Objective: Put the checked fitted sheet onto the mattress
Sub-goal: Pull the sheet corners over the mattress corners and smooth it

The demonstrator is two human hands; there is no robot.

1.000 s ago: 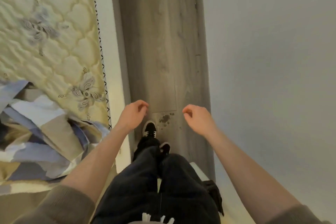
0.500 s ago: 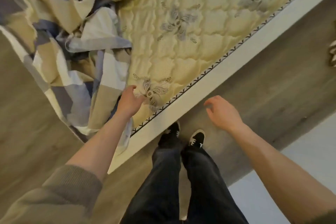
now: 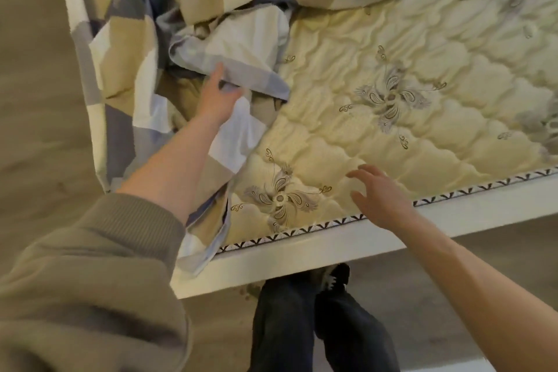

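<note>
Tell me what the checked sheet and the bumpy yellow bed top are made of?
The checked sheet looks like thin woven cloth, maybe cotton, with a matte finish: it crumples into soft folds. The mattress top looks like padded, quilted fabric with a slight sheen: it has puffy stitched cells and embroidered grey flowers. What fills it is hidden.

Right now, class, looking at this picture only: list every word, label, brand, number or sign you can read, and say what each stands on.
None: there is no readable text anywhere in the head view.
The mattress carries only stitched floral motifs and a zigzag trim, no lettering.
The checked fitted sheet shows plain checks, and the sleeve has no print.
</note>
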